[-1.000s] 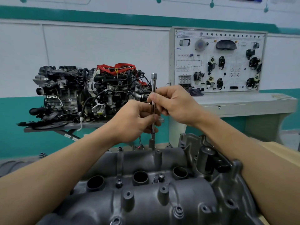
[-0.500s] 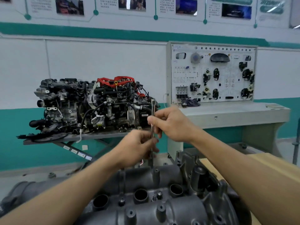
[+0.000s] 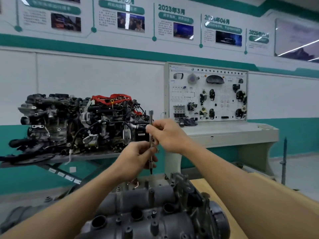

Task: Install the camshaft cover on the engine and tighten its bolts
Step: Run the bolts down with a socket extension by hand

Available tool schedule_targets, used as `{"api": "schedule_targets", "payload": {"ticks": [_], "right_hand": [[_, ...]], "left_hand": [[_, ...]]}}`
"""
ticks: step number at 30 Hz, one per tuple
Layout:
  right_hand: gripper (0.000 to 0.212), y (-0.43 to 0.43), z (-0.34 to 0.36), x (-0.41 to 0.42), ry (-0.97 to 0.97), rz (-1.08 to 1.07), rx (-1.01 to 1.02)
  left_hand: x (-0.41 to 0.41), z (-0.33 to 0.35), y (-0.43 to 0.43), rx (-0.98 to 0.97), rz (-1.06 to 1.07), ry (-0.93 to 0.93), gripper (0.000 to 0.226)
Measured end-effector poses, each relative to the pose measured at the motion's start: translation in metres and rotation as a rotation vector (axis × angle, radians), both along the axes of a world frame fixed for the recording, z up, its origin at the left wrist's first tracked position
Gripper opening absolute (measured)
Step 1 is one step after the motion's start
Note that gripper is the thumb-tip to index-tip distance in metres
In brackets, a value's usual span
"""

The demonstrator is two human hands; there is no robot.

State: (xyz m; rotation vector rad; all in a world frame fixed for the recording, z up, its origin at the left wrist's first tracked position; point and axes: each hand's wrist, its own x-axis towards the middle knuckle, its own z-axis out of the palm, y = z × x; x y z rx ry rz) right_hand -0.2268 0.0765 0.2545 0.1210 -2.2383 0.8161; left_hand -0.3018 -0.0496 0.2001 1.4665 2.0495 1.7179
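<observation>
Fingers (image 3: 149,128) of the right hand (image 3: 166,133) pinch the upper part of a thin metal driver (image 3: 151,116). The fingers (image 3: 146,153) of the left hand (image 3: 136,157) are curled round its lower part, so both hands hold the one tool. The driver stands almost upright above the rear edge of the camshaft cover (image 3: 172,223), and its dark tip hangs in the air, apart from the cover.

The camshaft cover lies at the bottom of the view and seems already set in its place. Small bolts (image 3: 153,213) stand in its bosses, and round wells are open along its middle. A wooden surface (image 3: 207,188) shows just to the right of the cover. Behind the cover, well apart from it, are a second engine (image 3: 77,121) on a stand and a white training board (image 3: 207,94).

The step in hand is probably to bring the driver down onto a bolt; which bolt cannot be told. Several things could go wrong from here:
- **Missed bolt head:** the view points more at the wall than at the cover, so a tip lowered without looking may slide off the head or drop into an open well.
- **Tilted tool:** if the driver leans, the tip may seat only partly and round the bolt head.
- **Weak grip:** the upper grip is only a pinch, so the tool could slip or turn in the fingers under force.
- **Uneven tightening:** how tight each bolt is does not show, so one may be skipped and the cover pulled down unevenly.
</observation>
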Motion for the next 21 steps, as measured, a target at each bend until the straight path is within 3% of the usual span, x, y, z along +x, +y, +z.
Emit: {"api": "schedule_targets", "payload": {"ticks": [5, 10, 14, 19, 21], "right_hand": [[0.032, 0.031, 0.013, 0.047, 0.113, -0.108, -0.467], [0.027, 0.062, -0.046, 0.117, 0.083, -0.208, -0.923], [0.028, 0.074, -0.086, 0.198, 0.173, -0.360, -0.863], [0.030, 0.091, -0.123, 0.277, 0.300, -0.412, -0.887], [0.030, 0.099, -0.151, 0.291, 0.310, -0.535, -0.921]], "left_hand": [[0.036, 0.024, 0.008, -0.046, -0.165, -0.266, 0.031], [0.122, 0.015, 0.058, -0.194, -0.315, -0.655, 0.022], [0.206, -0.020, 0.084, -0.317, -0.445, -0.730, 0.019], [0.278, -0.087, 0.113, -0.217, -0.433, -0.713, 0.030], [0.299, -0.117, 0.126, -0.204, -0.405, -0.668, 0.035]]}}
